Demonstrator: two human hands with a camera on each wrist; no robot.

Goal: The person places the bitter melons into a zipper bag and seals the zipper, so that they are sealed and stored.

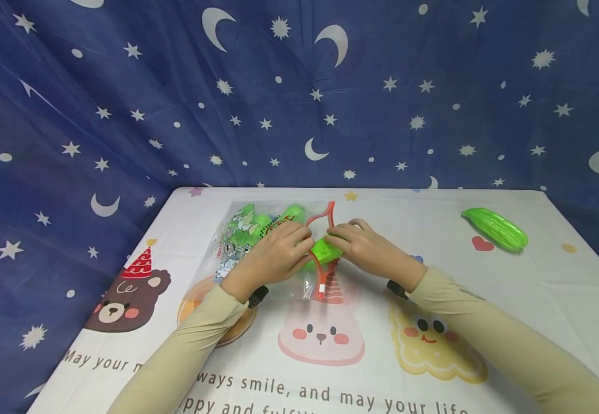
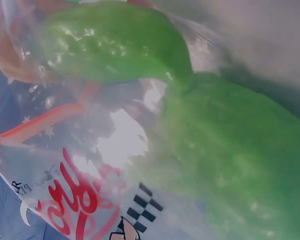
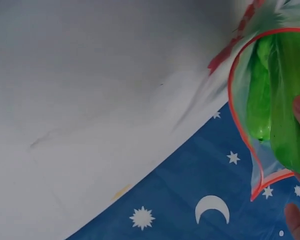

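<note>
A clear zip bag (image 1: 307, 284) with an orange-red zip edge and printed cartoons lies at the table's middle, its mouth spread toward the right. Several green vegetables (image 1: 294, 211) are inside it. My left hand (image 1: 279, 250) grips the bag by its mouth, fingers curled over the film. At the opening, my right hand (image 1: 369, 250) holds a bumpy green bitter melon (image 1: 325, 251), partly within the bag. The right wrist view shows this melon (image 3: 287, 145) inside the orange rim, with a fingertip against it. Through the film, the left wrist view shows green vegetables (image 2: 240, 150) close up.
Another ridged green vegetable (image 1: 496, 229) lies alone at the table's right, beyond the right hand. A white printed tablecloth (image 1: 325, 339) covers the table. Behind its far edge hangs a dark blue curtain (image 1: 372, 109) with moons and stars.
</note>
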